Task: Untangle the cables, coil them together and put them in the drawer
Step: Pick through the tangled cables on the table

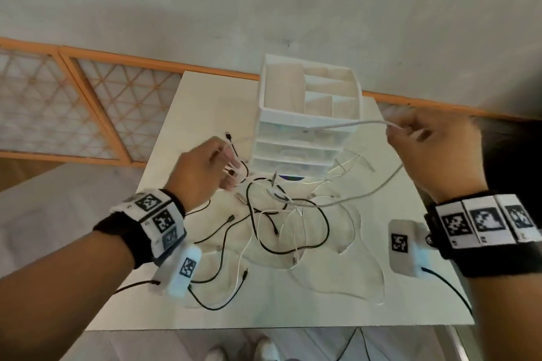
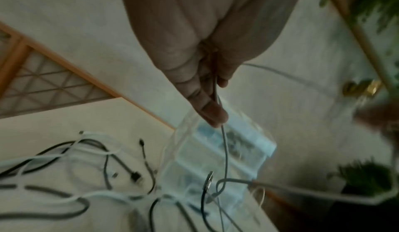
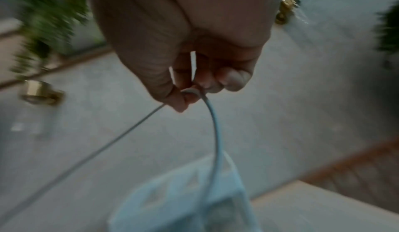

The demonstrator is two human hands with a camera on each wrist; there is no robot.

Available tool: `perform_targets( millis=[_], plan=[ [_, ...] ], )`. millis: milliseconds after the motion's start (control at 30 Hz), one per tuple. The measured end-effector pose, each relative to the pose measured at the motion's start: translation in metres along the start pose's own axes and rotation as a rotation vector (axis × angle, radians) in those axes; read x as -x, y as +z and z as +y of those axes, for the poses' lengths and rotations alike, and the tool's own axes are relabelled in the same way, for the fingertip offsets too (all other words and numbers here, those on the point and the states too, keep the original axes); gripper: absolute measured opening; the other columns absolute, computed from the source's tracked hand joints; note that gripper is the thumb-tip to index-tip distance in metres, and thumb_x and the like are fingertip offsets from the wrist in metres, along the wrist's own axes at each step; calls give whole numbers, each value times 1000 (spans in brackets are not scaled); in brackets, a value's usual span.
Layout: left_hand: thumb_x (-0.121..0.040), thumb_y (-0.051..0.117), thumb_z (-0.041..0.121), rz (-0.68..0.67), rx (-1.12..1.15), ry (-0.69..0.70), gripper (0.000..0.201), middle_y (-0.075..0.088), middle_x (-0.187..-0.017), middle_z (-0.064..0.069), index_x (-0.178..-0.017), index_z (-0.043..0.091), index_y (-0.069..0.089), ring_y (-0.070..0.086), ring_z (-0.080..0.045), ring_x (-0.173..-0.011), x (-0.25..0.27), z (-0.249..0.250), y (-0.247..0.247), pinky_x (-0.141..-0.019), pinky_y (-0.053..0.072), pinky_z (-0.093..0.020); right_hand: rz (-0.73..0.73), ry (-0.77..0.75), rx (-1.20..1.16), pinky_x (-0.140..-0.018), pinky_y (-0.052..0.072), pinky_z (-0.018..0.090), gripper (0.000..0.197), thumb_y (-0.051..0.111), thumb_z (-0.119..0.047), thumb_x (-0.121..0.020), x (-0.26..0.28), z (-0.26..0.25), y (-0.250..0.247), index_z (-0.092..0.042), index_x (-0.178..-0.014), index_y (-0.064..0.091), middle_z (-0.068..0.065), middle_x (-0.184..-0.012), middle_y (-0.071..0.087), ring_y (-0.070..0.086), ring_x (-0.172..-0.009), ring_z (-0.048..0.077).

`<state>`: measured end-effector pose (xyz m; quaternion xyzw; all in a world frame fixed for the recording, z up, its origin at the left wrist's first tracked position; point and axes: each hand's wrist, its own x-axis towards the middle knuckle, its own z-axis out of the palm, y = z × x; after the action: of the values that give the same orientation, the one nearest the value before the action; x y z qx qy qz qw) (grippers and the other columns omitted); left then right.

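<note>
A tangle of black and white cables lies on the table in front of a white drawer unit, whose three drawers are closed. My left hand is raised at the unit's left side and grips thin cable strands, with a black plug sticking up above the fingers. In the left wrist view a grey cable hangs from between thumb and fingers. My right hand, lifted to the unit's right, pinches a white cable that trails down into the tangle. The right wrist view shows that white cable arcing downward.
An open compartment tray tops the drawer unit. The table's front edge is close to me, with shoes below it. An orange-framed lattice rail runs behind the table. Green plants and brass pieces stand beyond on the floor.
</note>
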<state>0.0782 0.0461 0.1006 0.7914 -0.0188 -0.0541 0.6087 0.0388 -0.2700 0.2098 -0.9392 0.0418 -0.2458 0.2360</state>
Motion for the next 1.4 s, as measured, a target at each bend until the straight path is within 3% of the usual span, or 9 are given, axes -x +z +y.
perform_targets(
  millis=[133,267,467,767,1000,1067,1233,1333,1400],
  plan=[
    [-101,52,22,111,13,100,18,68,-76,-9,-86,13,59,69,-27,-58,-3,13,-13,-54,58,-36,-203,360,105,-68,39,25,20,62,-35,-93,2,49,31,-24,-76,67,-3,-73,58,53,-72,20],
    [-94,59,25,-67,-616,59,15,67,-75,4,-82,17,65,64,-11,-67,2,-31,-14,-62,46,-19,-46,550,-275,-62,54,37,28,57,-44,-92,-27,58,41,-18,-89,67,8,-75,67,59,-55,24],
    [-102,42,30,-74,-772,-353,30,65,-89,-10,-88,14,64,57,-30,-85,0,-66,-12,-70,41,-32,24,564,-463,-49,48,27,42,41,-49,-99,-88,66,23,-14,-107,62,6,-85,72,65,-52,23],
    [-103,37,33,95,-487,-405,35,60,-78,-6,-85,9,56,62,-29,-57,-7,-40,3,-66,55,-36,-122,368,-774,-49,49,29,26,47,-32,-95,-117,95,23,-18,-113,59,5,-122,62,68,-60,27],
    [-99,37,56,12,-426,-375,48,35,-64,2,-78,13,39,34,-18,-56,-5,-10,9,-59,33,-34,-736,322,8,-68,49,31,53,55,-1,-86,-63,162,74,-34,-128,56,3,-132,55,69,-90,28],
    [-98,34,56,-35,-447,-265,48,33,-63,3,-76,14,36,30,-15,-54,1,7,13,-55,29,-33,-663,265,148,-80,41,25,49,62,-12,-85,-42,150,79,-31,-131,57,4,-118,63,64,-101,23],
    [-98,32,56,-273,-578,-14,53,42,-69,0,-78,8,44,40,-11,-64,18,45,57,-66,38,-27,-737,31,-368,-71,46,15,57,74,-38,-84,14,48,90,-52,-131,44,-2,-70,68,59,-63,1],
    [-101,41,44,-298,-522,79,43,46,-66,-3,-72,13,47,41,-12,-62,23,53,68,-65,37,-28,-865,-71,-227,-67,46,21,8,67,-42,-90,33,27,113,-36,-94,64,-6,-60,64,61,-59,3],
    [-102,44,40,-284,-518,108,35,60,-72,-8,-76,21,58,53,-18,-67,28,51,57,-71,44,-32,-963,12,-76,-66,49,24,19,63,-40,-92,26,50,125,-28,-77,64,-7,-67,70,61,-56,1]
  ],
)
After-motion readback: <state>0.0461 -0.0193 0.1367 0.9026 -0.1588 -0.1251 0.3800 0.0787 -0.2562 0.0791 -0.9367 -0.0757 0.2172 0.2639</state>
